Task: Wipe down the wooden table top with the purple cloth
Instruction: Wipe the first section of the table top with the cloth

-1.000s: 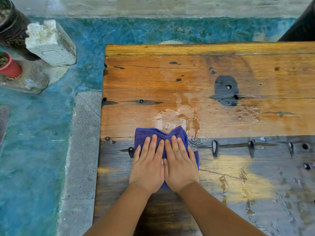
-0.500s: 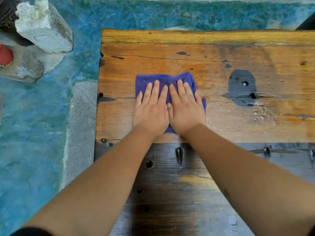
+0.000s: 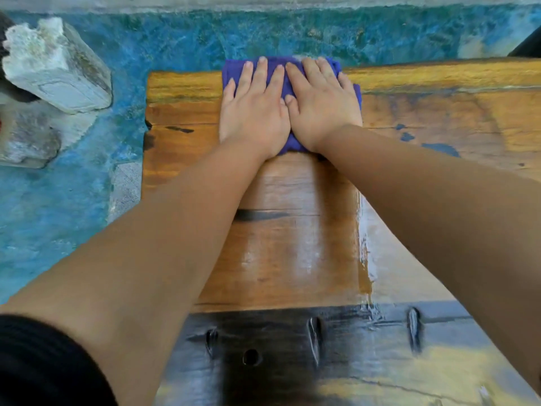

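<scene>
Upper left: pale broken stone block [image 3: 55, 68], off the table. Upper centre: your left hand [image 3: 254, 109] and right hand [image 3: 322, 108], fingers straight, pressing flat side by side, probably to spread pressure over the crumpled purple cloth [image 3: 288, 83]. The cloth's long axis runs left-right, overhanging the far edge of the worn wooden table top [image 3: 439, 112].

Weathered wooden plank table top [image 3: 295, 244], orange-brown boards with a dark grey board along the near edge; wet sheen streak toward 3 o'clock of centre. Crumpled purple cloth [image 3: 288, 83] lies at the 12 o'clock edge, spilling slightly over it. Blue-painted concrete floor [image 3: 58, 206] carries the table; a broken white concrete block [image 3: 55, 68] rests at 10 o'clock.
</scene>
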A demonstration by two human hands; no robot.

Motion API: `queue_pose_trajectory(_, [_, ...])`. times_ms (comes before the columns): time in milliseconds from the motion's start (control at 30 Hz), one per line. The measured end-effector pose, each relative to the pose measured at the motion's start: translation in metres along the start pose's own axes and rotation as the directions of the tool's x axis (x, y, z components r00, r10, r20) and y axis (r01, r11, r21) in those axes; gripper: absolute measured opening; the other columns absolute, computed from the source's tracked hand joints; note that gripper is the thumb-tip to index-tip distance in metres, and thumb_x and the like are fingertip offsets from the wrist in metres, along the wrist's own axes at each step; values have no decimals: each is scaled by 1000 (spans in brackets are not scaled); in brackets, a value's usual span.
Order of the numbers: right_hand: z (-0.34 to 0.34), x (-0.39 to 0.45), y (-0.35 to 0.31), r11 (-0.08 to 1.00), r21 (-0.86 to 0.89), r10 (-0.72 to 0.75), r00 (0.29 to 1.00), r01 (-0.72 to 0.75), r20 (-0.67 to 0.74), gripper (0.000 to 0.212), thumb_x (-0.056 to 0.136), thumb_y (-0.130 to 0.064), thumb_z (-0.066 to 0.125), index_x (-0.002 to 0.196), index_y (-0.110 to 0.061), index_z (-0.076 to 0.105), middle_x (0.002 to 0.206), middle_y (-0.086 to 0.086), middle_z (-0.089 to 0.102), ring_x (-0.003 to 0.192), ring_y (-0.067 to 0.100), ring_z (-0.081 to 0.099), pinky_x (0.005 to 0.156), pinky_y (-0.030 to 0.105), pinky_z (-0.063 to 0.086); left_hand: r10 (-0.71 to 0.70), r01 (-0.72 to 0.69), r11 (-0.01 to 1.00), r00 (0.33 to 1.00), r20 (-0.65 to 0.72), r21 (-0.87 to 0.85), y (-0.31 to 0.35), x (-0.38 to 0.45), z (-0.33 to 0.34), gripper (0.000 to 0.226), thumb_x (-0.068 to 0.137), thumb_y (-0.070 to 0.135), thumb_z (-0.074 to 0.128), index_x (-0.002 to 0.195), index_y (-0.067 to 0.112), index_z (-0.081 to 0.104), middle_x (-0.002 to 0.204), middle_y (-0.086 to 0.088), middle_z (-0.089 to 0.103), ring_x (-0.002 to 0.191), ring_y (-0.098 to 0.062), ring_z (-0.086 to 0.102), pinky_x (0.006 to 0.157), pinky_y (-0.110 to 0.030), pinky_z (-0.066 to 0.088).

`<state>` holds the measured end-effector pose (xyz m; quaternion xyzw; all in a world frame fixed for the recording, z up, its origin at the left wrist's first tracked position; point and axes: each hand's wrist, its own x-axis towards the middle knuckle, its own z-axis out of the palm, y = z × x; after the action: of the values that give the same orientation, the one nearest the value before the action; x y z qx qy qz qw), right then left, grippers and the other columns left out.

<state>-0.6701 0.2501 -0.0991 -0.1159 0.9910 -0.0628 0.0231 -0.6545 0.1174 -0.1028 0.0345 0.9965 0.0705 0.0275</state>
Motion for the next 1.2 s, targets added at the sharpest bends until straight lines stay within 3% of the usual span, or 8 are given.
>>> queue_pose_trajectory(100, [-4, 3, 0, 1000, -2, -28, 1000, 28, -10, 54, 96, -43, 26, 146, -24, 33, 154, 6, 30, 145, 25, 18, 114, 47, 16, 4, -4, 1000, 1000, 9, -14, 2, 3, -4, 55, 99, 40, 24, 153, 27, 21, 163, -1, 15, 149, -22, 8, 119, -45, 8])
queue_pose_trajectory(267, [-1, -50, -9, 999, 32, -4, 1000, 3, 21, 56, 96, -43, 25, 149, -25, 28, 160, 8, 19, 147, 26, 12, 116, 47, 13, 21, -20, 1000, 999, 27, -13, 5, -46, -1, 56, 99, 41, 24, 153, 27, 19, 164, -1, 11, 149, -22, 6, 119, -45, 8])
queue_pose_trajectory(633, [2, -295, -54, 997, 36, 62, 978, -71, 198, 59, 97, -42, 30, 152, -20, 24, 161, 7, 16, 148, 27, 9, 117, 49, 10, 37, -36, 999, 984, 175, -7, 41, -290, 9, 58, 99, 40, 21, 155, 24, 14, 164, -3, 5, 150, -25, 1, 119, -46, 10])
queue_pose_trajectory(800, [6, -391, -67, 996, 3, 89, 951, -94, 295, 61, 96, -43, 26, 152, -20, 27, 161, 5, 14, 149, 25, 6, 117, 46, 5, 41, -41, 999, 960, 279, -3, 56, -383, 13, 61, 97, 41, 17, 155, 25, 12, 164, -1, -2, 150, -23, -5, 119, -45, 1])
queue_pose_trajectory(967, [6, -404, -69, 994, 8, 98, 945, -106, 313, 63, 95, -47, 17, 153, -23, 22, 163, 2, 7, 149, 23, -1, 118, 46, -1, 26, -20, 999, 959, 283, -25, 58, -400, 13, 59, 99, 41, 13, 155, 28, 0, 158, 4, -22, 146, -18, -21, 117, -42, -11])
queue_pose_trajectory(1200, [9, -391, -64, 995, 30, 87, 953, -100, 290, 62, 96, -50, 14, 153, -26, 17, 163, 1, 3, 148, 24, -4, 118, 47, 1, 19, -6, 999, 963, 269, -46, 56, -392, 14, 60, 95, 43, 0, 154, 31, -3, 162, 5, -17, 144, -14, -27, 118, -40, -10])
